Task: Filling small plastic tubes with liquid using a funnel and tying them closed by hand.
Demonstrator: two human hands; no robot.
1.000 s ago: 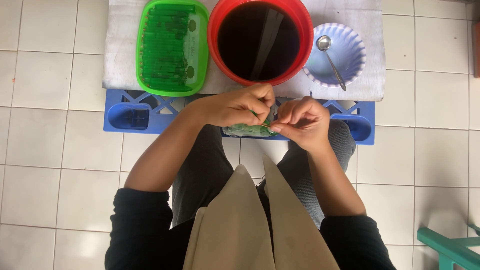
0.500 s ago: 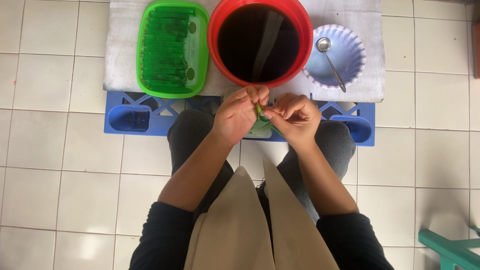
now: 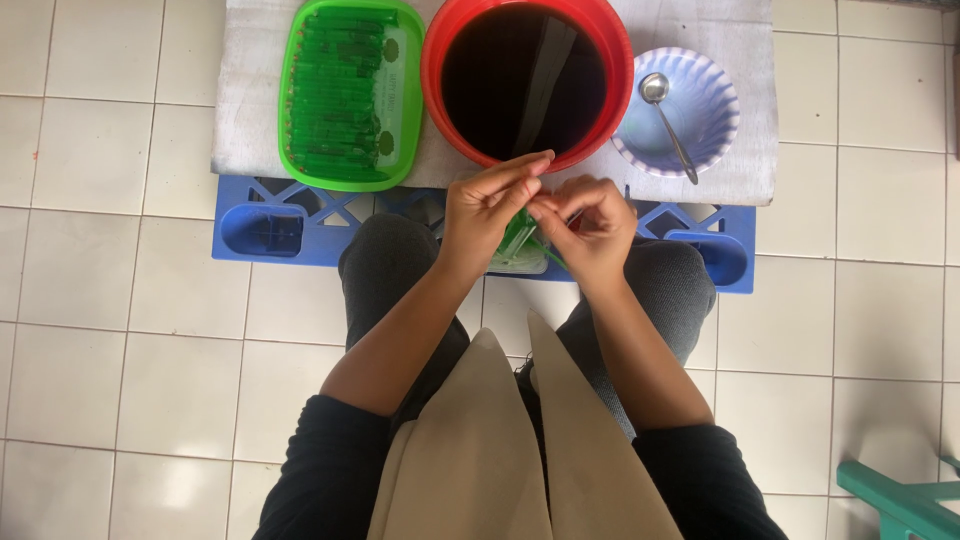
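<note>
Pale tiled floor beneath a seated person. Left hand and right hand meet fingertip to fingertip, pinched together on a thin green plastic sleeve held over the lap, probably for control. Just beyond the fingers: red basin of dark liquid; leftward, green tray of filled sleeves; rightward, scalloped bowl with spoon.

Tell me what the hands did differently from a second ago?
Both hands rose from the lap toward the red basin. The left hand and right hand now pinch a thin green plastic piece between their fingertips, held more upright than before. The green tray, the pale bowl with its spoon and the blue crate stayed put.
</note>
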